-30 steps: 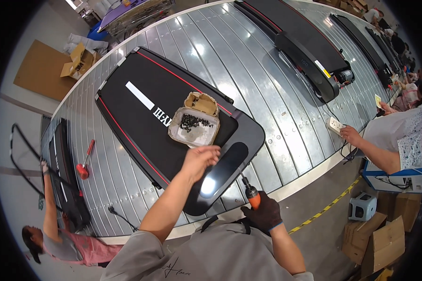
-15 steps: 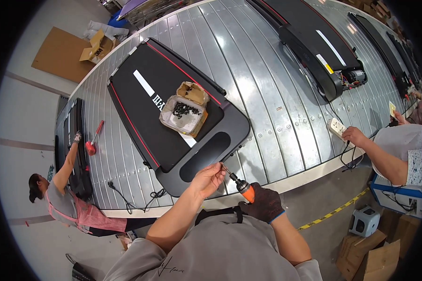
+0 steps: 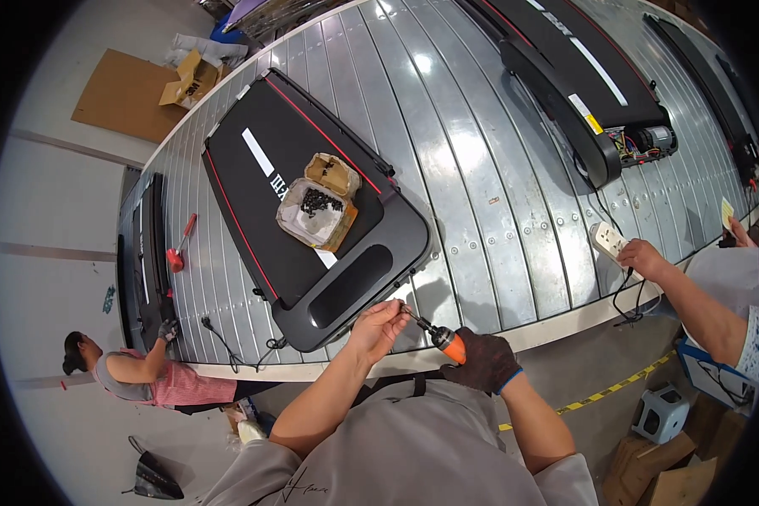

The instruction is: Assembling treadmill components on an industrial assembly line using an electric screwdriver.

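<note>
A red-handled mallet with a rounded red head (image 3: 175,260) lies on the silvery slatted metal table (image 3: 447,181). To the right, a co-worker's bare hand (image 3: 643,257) touches a white rectangular power strip (image 3: 607,238). Yellow-and-black striped tape (image 3: 603,396) crosses the floor near a pale blue-grey plastic stool (image 3: 660,413) and brown cardboard boxes (image 3: 641,468). At upper left, a flat brown cardboard sheet (image 3: 120,97) lies beside an open cardboard box (image 3: 191,82).

Left hand (image 3: 378,331) bare, thumb and forefinger pinched, remaining fingers curled. Right hand (image 3: 485,361) dark-gloved, fingers wrapped in a firm grip. Left forearm (image 3: 320,401) and right forearm (image 3: 538,420) both angle forward and inward, elbows bent.
</note>
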A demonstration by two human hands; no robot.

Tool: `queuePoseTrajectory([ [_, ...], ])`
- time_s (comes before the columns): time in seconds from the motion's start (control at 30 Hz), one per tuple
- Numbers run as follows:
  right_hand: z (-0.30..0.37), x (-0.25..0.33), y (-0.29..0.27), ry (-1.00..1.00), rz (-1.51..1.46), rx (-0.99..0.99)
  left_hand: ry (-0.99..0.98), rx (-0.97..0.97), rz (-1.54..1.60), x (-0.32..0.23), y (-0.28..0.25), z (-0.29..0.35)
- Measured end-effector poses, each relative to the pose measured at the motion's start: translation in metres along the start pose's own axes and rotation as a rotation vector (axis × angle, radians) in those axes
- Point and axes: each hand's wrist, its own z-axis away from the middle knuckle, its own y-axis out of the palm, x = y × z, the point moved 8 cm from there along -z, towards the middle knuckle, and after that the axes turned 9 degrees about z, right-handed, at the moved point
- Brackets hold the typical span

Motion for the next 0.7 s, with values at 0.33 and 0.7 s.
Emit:
queuePoseTrajectory([
  [0.33,-0.006,-0.008,0.027,-0.14,-0.166,0.193,0.064,-0.025,-0.42,-0.005,-0.007,0.025],
  [0.7,-0.048,0.038,0.084,0.105,-0.263,0.112,0.012,-0.458,-0.136,0.007,-0.09,-0.006],
])
